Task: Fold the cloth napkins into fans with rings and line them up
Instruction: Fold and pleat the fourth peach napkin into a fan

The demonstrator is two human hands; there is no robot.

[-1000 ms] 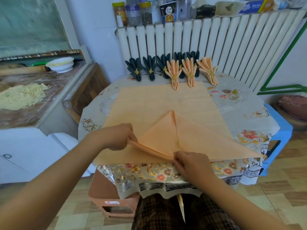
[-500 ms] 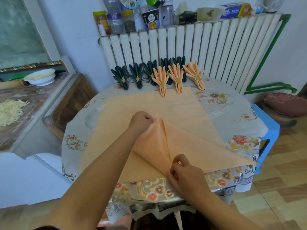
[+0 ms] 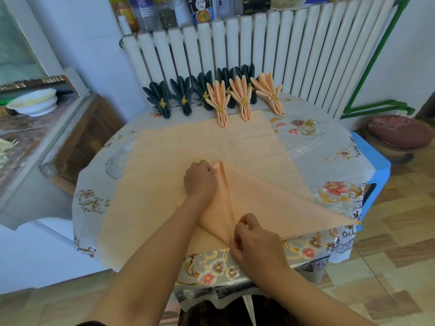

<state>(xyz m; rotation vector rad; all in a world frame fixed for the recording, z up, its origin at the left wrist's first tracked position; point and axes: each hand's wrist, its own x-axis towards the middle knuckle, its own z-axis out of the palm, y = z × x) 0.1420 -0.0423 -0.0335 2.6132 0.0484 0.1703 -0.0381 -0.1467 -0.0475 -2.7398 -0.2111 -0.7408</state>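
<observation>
Head camera looks forward and down, close over the table (image 3: 306, 165).

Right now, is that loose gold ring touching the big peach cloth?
Apart. The head view shows the gold ring lying on bare tablecloth right of the peach cloth.

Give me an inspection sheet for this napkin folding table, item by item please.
Surface: round table under a floral cover.
Job's things: peach napkin spread flat, near corners folded to the middle; five dark fans and three peach fans ringed in a row at the back; one loose gold ring.
Clutter: nothing seen on the table.
Hands: left hand pinches the fold's tip; right hand pinches the near edge.
Cables: nothing seen.
Surroundings: radiator carrying jars, counter with bowl, blue stool.
</observation>
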